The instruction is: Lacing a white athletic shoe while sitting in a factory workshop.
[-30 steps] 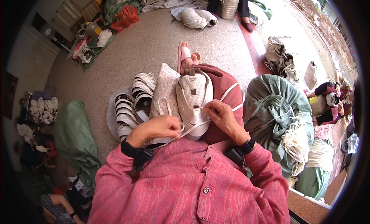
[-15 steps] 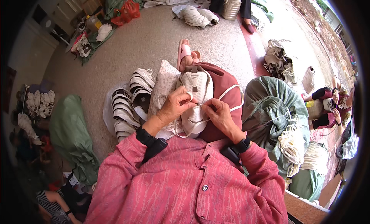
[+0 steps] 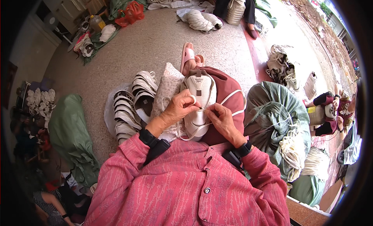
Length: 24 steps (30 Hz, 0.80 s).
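Note:
A white shoe upper (image 3: 207, 94) with a perforated tongue and grey edging lies across my lap. Over its middle, my left hand (image 3: 175, 110) is closed in a pinch at a white shoelace (image 3: 229, 94). Thumb and index finger of my right hand (image 3: 222, 120) pinch the lace right beside it, so the fingertips of both hands nearly meet. The lace loops over my right thigh and round the near end of the upper. The exact spot between the fingertips is too small to make out. A floral cloth (image 3: 168, 84) lies under the upper's left side.
Stacked white shoe uppers (image 3: 123, 111) stand left of my legs, beside a green sack (image 3: 71, 134). At right sits a tied grey-green sack (image 3: 268, 99) with a lace bundle (image 3: 293, 150) hanging on it. Other people sit at the far side, right and lower left.
The view has shifted slightly, so the surroundings appear a little lower. Both hands stay pinched over the upper, with only small fingertip movement.

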Available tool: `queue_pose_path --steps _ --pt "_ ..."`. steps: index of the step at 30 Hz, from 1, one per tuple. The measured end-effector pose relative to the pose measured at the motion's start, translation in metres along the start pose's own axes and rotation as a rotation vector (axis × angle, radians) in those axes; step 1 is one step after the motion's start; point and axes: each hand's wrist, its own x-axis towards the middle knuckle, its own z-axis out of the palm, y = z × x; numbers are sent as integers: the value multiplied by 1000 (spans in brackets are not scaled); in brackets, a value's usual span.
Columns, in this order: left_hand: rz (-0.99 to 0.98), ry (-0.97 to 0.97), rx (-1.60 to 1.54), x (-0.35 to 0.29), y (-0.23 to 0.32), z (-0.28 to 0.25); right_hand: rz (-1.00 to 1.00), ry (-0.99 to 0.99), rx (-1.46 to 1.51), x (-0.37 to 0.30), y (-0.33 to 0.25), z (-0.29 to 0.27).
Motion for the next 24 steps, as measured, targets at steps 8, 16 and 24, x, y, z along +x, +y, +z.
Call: queue_pose_path --steps 8,16,24 --pt "-26 8 -8 0 3 1 -5 14 -7 0 -4 -1" --pt "-4 13 -12 -1 1 1 -141 19 -139 1 -6 1" --pt "-6 11 0 0 2 3 -412 -126 -630 12 -21 -3"
